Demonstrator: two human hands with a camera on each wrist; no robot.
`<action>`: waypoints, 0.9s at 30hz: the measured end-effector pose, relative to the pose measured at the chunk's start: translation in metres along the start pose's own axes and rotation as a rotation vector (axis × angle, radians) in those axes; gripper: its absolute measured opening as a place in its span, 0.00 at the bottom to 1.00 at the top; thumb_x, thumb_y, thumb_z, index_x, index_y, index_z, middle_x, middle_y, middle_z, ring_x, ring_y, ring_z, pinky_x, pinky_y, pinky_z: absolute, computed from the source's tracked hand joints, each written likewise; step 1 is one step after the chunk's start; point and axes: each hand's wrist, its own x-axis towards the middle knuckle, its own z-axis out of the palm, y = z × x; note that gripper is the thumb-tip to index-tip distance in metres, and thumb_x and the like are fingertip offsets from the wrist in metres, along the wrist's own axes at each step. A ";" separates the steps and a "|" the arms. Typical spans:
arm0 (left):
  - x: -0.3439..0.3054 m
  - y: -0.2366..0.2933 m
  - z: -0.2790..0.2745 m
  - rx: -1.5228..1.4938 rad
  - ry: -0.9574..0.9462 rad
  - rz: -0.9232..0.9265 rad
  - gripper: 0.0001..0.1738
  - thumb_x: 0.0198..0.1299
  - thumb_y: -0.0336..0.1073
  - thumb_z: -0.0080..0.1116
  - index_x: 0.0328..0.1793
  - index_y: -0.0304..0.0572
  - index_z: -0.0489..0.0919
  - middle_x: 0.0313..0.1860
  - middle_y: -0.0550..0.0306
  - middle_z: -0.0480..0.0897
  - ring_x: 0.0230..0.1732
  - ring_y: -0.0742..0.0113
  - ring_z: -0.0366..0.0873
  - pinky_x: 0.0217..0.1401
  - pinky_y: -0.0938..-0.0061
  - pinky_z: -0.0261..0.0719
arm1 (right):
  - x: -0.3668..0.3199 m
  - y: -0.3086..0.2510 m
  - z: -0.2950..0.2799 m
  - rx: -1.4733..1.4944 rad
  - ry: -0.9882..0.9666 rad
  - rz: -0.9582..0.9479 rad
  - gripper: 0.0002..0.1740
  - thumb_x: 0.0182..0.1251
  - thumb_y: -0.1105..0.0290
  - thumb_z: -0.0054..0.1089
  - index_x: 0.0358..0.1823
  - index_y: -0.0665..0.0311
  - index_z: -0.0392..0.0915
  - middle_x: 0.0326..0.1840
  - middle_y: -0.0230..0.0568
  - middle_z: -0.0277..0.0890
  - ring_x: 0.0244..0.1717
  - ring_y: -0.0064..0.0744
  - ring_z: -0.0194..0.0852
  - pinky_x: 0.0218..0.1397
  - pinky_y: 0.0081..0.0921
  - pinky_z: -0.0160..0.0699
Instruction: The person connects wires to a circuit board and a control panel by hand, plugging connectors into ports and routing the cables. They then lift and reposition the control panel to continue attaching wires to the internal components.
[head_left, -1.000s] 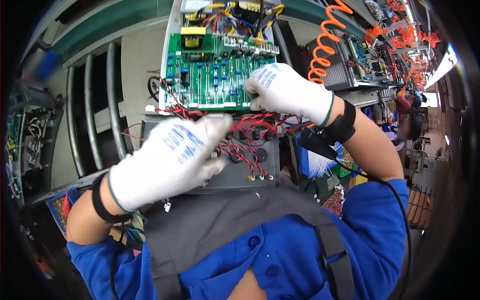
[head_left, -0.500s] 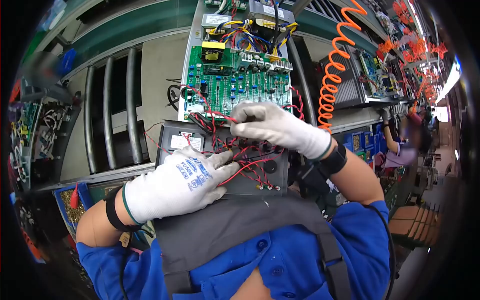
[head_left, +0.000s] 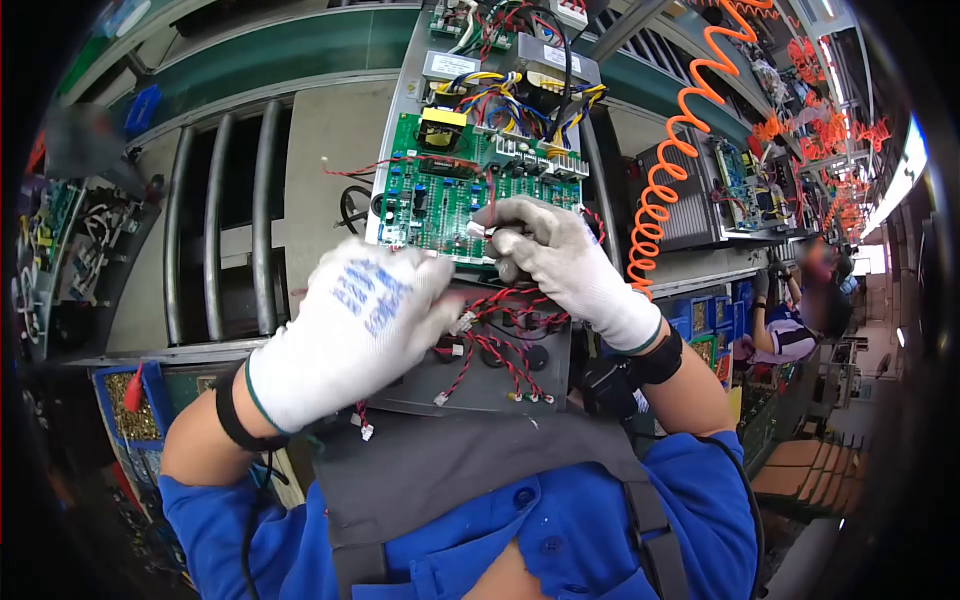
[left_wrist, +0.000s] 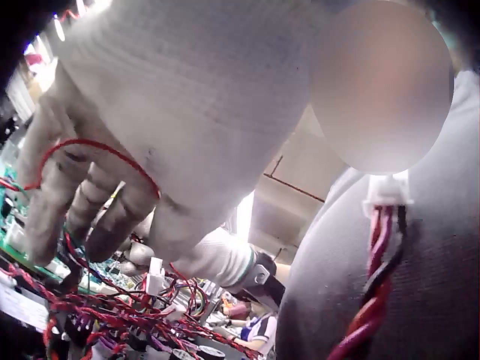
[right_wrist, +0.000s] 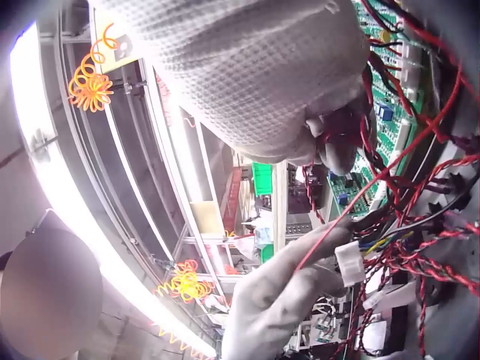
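My gloved right hand (head_left: pixel 560 262) is over the front edge of the green circuit board (head_left: pixel 425 225), fingers curled round a twisted red-black cable. Its white connector (head_left: pixel 478 230) shows at the fingertips, and the cable (head_left: pixel 490 190) rises over the board. Lower and to the left, my gloved left hand (head_left: pixel 365 310) hangs above the wire bundle, fingers bent. A thin red wire (left_wrist: pixel 97 144) arcs across its palm and passes in beside the thumb. Twisted red-black leads (head_left: pixel 515 375) with small white plugs spread over the grey metal panel (head_left: pixel 410 392).
A transformer with a yellow band (head_left: pixel 442 128) rises from the board. Metal rollers (head_left: pixel 268 220) lie to the left. An orange coiled hose (head_left: pixel 655 200) hangs at the right, near a finned heatsink unit (head_left: pixel 680 190). A blue bin of small parts (head_left: pixel 140 405) stands at lower left.
My right hand moves off the board, comes down over the wires, then goes back to the board's edge with a white connector showing. My left hand dips to the wires, then lifts.
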 end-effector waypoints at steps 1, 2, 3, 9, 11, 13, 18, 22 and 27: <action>0.003 -0.004 0.004 -0.002 0.133 0.031 0.15 0.58 0.41 0.65 0.46 0.38 0.83 0.49 0.46 0.84 0.42 0.49 0.84 0.52 0.57 0.77 | -0.001 -0.003 0.000 -0.045 0.001 -0.004 0.13 0.75 0.70 0.53 0.54 0.68 0.77 0.32 0.29 0.72 0.27 0.16 0.67 0.32 0.19 0.71; 0.006 -0.005 0.005 -0.007 0.138 0.032 0.15 0.58 0.41 0.65 0.46 0.38 0.83 0.49 0.46 0.84 0.42 0.49 0.84 0.52 0.57 0.77 | -0.002 -0.004 0.002 -0.052 0.002 -0.002 0.13 0.75 0.70 0.53 0.54 0.68 0.77 0.32 0.29 0.72 0.27 0.16 0.67 0.32 0.19 0.71; 0.010 -0.004 0.006 -0.056 0.271 0.083 0.15 0.58 0.41 0.65 0.45 0.39 0.83 0.46 0.47 0.85 0.42 0.48 0.84 0.51 0.57 0.77 | -0.003 -0.004 0.005 -0.050 0.027 0.005 0.13 0.74 0.71 0.55 0.54 0.68 0.78 0.30 0.29 0.72 0.27 0.16 0.67 0.32 0.18 0.71; 0.013 -0.009 0.009 0.138 0.066 0.068 0.13 0.55 0.43 0.64 0.29 0.41 0.83 0.35 0.52 0.85 0.40 0.52 0.84 0.46 0.59 0.76 | -0.007 -0.005 -0.003 0.021 0.053 0.092 0.15 0.74 0.66 0.60 0.52 0.69 0.83 0.33 0.29 0.79 0.33 0.14 0.72 0.37 0.17 0.73; 0.013 -0.008 0.008 0.028 0.100 0.115 0.12 0.56 0.42 0.63 0.31 0.40 0.83 0.32 0.52 0.85 0.38 0.53 0.84 0.45 0.59 0.76 | -0.008 0.003 -0.009 0.147 0.034 0.071 0.15 0.74 0.64 0.62 0.52 0.70 0.83 0.34 0.29 0.79 0.35 0.14 0.73 0.39 0.17 0.74; 0.018 -0.001 0.013 -0.149 0.278 0.106 0.08 0.59 0.36 0.62 0.38 0.40 0.84 0.28 0.51 0.84 0.34 0.52 0.84 0.43 0.60 0.76 | -0.010 0.007 -0.015 0.246 -0.027 0.047 0.17 0.72 0.62 0.66 0.49 0.72 0.84 0.36 0.30 0.81 0.38 0.14 0.74 0.44 0.16 0.74; 0.039 -0.006 0.025 -0.228 0.386 0.159 0.13 0.60 0.32 0.63 0.51 0.39 0.82 0.30 0.47 0.85 0.32 0.48 0.84 0.42 0.58 0.78 | -0.012 -0.009 -0.018 -0.083 -0.100 -0.059 0.14 0.67 0.70 0.68 0.47 0.74 0.85 0.39 0.31 0.82 0.40 0.17 0.76 0.45 0.20 0.76; 0.036 -0.010 0.035 -0.511 0.332 0.021 0.18 0.61 0.35 0.63 0.57 0.37 0.80 0.32 0.45 0.86 0.33 0.46 0.84 0.43 0.59 0.79 | -0.010 -0.012 -0.023 -0.139 -0.032 -0.088 0.10 0.66 0.70 0.65 0.42 0.71 0.86 0.34 0.32 0.82 0.37 0.23 0.79 0.43 0.23 0.77; -0.020 -0.016 0.013 -0.205 0.005 0.197 0.21 0.53 0.35 0.66 0.53 0.35 0.82 0.37 0.47 0.84 0.43 0.48 0.83 0.52 0.58 0.76 | 0.002 -0.001 -0.027 -1.271 -0.073 -0.254 0.08 0.61 0.66 0.61 0.32 0.62 0.84 0.33 0.45 0.81 0.41 0.50 0.81 0.45 0.43 0.78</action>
